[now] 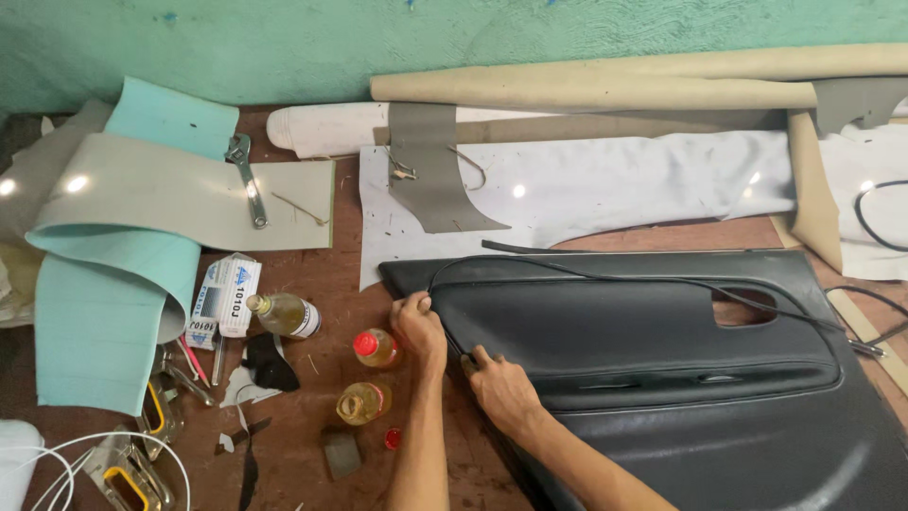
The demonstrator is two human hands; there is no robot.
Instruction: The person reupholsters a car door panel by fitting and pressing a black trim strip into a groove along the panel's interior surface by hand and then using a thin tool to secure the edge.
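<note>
Black car door panel [662, 378] lies flat on the wooden bench [322, 274], long axis left to right, its pointed left end right under both hands, the rest stretching off to the person's right. A thin black cord [605, 275] runs along the upper edge of the panel's padded insert, curving down at the left end to where the left hand [417, 325] sits. Left hand is closed, fingers curled and pinching at the cord where it meets the panel's left tip, knuckles up, forearm coming straight up from the bottom edge. Right hand [501, 383] is just beside it, lower and to the right, fingers bent and pressed onto the insert's left edge, forearm lying diagonally across the panel's lower part; whether it grips anything I cannot tell. Left hand is nearer the cord end. Just left of the hands stand small glass bottles [376, 347] with yellowish liquid, one red-capped; a wrench [248, 180] lies farther back on a grey sheet.
</note>
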